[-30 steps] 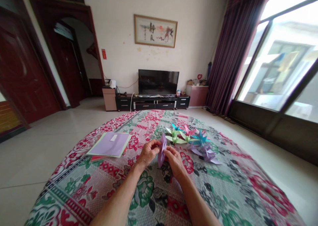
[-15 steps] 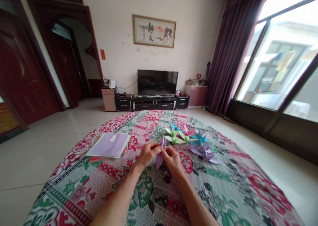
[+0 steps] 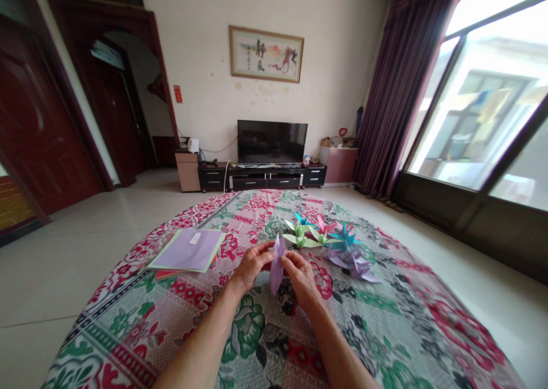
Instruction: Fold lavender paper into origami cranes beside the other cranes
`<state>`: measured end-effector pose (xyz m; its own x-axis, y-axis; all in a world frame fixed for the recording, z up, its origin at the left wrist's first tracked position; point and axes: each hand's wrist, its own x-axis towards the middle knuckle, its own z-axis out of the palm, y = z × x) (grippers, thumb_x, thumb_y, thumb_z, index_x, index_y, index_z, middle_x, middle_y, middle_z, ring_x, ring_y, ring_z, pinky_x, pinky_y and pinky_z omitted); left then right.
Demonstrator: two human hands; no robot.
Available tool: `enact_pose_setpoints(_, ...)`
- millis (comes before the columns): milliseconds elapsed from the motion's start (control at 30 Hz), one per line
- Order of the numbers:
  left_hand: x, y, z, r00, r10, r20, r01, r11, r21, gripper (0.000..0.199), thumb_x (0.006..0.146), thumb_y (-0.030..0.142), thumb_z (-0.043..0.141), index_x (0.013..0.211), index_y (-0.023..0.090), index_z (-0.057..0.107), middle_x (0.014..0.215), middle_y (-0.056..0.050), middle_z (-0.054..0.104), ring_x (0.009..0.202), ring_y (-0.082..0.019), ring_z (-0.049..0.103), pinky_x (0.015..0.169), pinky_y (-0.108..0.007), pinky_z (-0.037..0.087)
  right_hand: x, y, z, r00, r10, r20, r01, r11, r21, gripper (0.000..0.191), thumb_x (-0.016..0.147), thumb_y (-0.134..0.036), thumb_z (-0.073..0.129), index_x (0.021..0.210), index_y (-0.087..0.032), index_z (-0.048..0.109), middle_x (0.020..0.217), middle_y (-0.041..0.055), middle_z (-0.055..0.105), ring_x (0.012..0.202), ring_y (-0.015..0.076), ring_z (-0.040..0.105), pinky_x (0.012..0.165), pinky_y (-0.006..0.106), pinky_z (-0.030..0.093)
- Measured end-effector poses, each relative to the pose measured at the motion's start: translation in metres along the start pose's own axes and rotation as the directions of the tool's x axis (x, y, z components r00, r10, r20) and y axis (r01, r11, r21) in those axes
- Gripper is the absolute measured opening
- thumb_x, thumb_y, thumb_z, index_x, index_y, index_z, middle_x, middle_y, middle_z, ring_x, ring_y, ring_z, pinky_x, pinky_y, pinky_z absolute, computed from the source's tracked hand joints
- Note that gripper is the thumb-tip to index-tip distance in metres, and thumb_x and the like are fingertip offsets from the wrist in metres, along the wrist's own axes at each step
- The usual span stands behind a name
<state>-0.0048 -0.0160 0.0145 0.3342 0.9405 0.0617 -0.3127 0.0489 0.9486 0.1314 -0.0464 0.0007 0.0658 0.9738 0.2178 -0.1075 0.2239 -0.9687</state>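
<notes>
Between my two hands is a folded piece of purple origami paper, slim and pointed at both ends, held over the table. My left hand pinches its left edge. On the other side, my right hand grips the right edge with thumb and fingers. Right of my hands lie several folded paper cranes: green ones, blue ones, pink ones and purple ones.
A stack of coloured paper sheets, purple on top with a small white slip, lies at the left. A flowered cloth covers the round table. Beyond it stand a television and a low black cabinet.
The purple folded paper now faces me more broadly, with two points showing at its top. My fingers have shifted slightly apart along its sides.
</notes>
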Motion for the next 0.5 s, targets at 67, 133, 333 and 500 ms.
enact_pose_setpoints(67, 0.0, -0.0004, -0.0004, 1.0, -0.01, 0.01, 0.01, 1.0, 0.012, 0.042, 0.064, 0.036, 0.068, 0.099, 0.015, 0.063, 0.082, -0.004, 0.067, 0.066, -0.014, 0.059, 0.064, -0.026, 0.046, -0.0002, -0.0014, 0.0005, 1.0, -0.005, -0.007, 0.005, 1.0, -0.015, 0.03, 0.069, -0.044, 0.062, 0.079, -0.016, 0.065, 0.068, 0.0014, 0.062, 0.057, 0.0124, 0.051, 0.055, 0.023, 0.042)
enact_pose_setpoints(133, 0.0, -0.0007, -0.0003, 1.0, -0.007, -0.006, 0.007, 1.0, 0.026, 0.04, 0.063, 0.035, 0.068, 0.097, 0.015, 0.064, 0.082, -0.004, 0.067, 0.067, -0.014, 0.059, 0.064, -0.025, 0.045, 0.0, -0.0018, 0.0014, 1.0, -0.006, 0.002, 0.006, 1.0, -0.017, 0.03, 0.068, -0.043, 0.062, 0.08, -0.016, 0.065, 0.068, 0.0019, 0.063, 0.059, 0.0136, 0.053, 0.056, 0.024, 0.044)
enact_pose_setpoints(333, -0.0011, 0.0008, 0.0016, 0.996, 0.089, -0.033, -0.083, 0.987, 0.138, 0.027, 0.065, 0.03, 0.066, 0.089, 0.016, 0.063, 0.074, 0.0, 0.063, 0.064, -0.011, 0.055, 0.062, -0.022, 0.041, 0.0013, 0.0011, 0.0027, 0.998, -0.058, 0.009, 0.058, 0.997, -0.056, 0.022, 0.067, -0.035, 0.061, 0.078, -0.016, 0.063, 0.068, 0.0012, 0.063, 0.059, 0.0134, 0.054, 0.056, 0.023, 0.043)
enact_pose_setpoints(500, -0.0017, 0.0028, 0.0036, 0.992, 0.117, -0.041, -0.105, 0.968, 0.229, 0.024, 0.067, 0.034, 0.064, 0.081, 0.014, 0.064, 0.068, 0.001, 0.06, 0.061, -0.01, 0.05, 0.061, -0.021, 0.039, 0.0003, 0.0014, 0.0012, 0.987, -0.161, 0.016, 0.16, 0.961, -0.226, 0.018, 0.071, -0.031, 0.056, 0.079, -0.016, 0.063, 0.068, 0.0009, 0.062, 0.062, 0.014, 0.054, 0.059, 0.023, 0.043)
